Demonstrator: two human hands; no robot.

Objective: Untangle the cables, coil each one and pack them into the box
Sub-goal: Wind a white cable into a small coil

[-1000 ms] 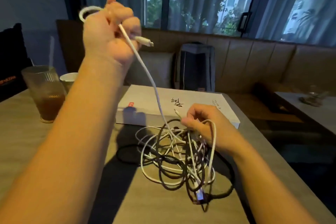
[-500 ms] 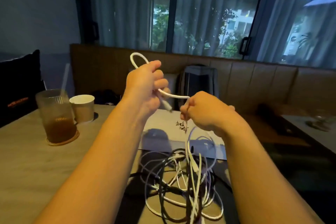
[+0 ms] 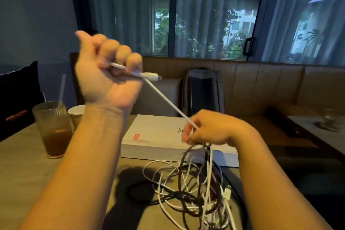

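Apart now after nearly touching, left hand (image 3: 104,74) grips the cable (image 3: 168,101) high in a fist while right hand (image 3: 212,129) pinches it above the tangle (image 3: 196,188).

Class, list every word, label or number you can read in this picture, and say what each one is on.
No text is readable.
Black brush-style marking on the white box, partly behind the right hand: illegible.
Red stamp on the same box: too small.
Orange lettering on the black object at left: blurred.
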